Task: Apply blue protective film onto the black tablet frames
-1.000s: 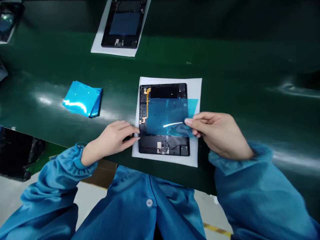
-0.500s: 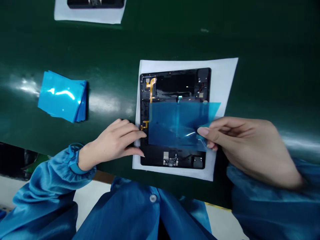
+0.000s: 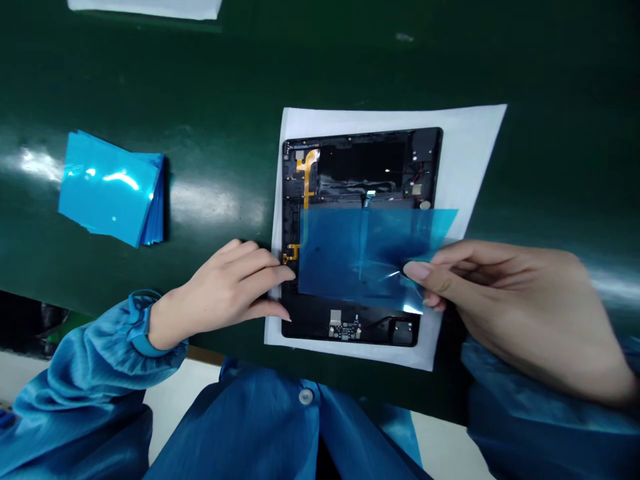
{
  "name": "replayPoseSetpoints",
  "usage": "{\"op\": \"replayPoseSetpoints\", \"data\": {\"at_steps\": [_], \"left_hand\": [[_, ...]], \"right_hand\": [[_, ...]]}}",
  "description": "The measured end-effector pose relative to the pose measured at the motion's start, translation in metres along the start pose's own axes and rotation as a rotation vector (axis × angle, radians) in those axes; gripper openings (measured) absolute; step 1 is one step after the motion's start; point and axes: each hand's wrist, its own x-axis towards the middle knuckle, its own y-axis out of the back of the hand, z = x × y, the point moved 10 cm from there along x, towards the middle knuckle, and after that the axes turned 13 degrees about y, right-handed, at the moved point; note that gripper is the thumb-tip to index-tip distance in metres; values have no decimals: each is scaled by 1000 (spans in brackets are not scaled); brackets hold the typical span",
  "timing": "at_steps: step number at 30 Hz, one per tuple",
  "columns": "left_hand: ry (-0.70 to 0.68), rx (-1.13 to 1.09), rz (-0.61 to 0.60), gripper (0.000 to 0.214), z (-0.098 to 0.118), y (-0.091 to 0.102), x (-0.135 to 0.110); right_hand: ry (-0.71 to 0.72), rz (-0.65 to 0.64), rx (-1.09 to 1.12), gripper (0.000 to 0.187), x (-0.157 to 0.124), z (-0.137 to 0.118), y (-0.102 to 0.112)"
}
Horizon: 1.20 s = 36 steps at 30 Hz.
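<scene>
A black tablet housing (image 3: 370, 167) with exposed electronics lies on a white sheet (image 3: 465, 147). Over its middle is a translucent blue film (image 3: 345, 250), its upper right corner reaching past the housing's right edge. My right hand (image 3: 510, 300) pinches the film's right side between thumb and fingers; whether the film touches the parts beneath I cannot tell. At the housing's left edge rests my left hand (image 3: 235, 287), thumb and forefinger apart, fingertips on the rim. An orange flex cable (image 3: 307, 177) runs down the left side, partly seen through the film. A small circuit board (image 3: 345, 328) shows near the bottom.
A fanned stack of blue films (image 3: 110, 190) sits on the green table (image 3: 220, 127) to the left. Another white sheet (image 3: 150, 7) is cut off at the top left. The table's front edge runs close to my body.
My view has shifted slightly, and the dark device at the top left has left the frame. The film lies a little lower over the housing, still pinched by my right hand.
</scene>
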Motion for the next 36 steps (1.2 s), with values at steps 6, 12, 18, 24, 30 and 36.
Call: {"op": "replayPoseSetpoints", "data": {"at_steps": [6, 12, 18, 24, 30, 36], "left_hand": [[-6, -3, 11, 51, 2, 1, 1], [-2, -5, 8, 52, 1, 0, 1], [-3, -1, 12, 51, 1, 0, 1], [7, 5, 7, 50, 0, 0, -1], [2, -5, 17, 49, 1, 1, -1], [-5, -4, 39, 47, 3, 3, 2]], "right_hand": [[7, 4, -1, 60, 0, -2, 1], [3, 11, -13, 63, 0, -1, 0], [8, 7, 1, 61, 1, 0, -1], [5, 11, 4, 51, -1, 9, 3], [-4, -5, -30, 48, 3, 8, 1], [-42, -17, -13, 45, 8, 8, -3]]}}
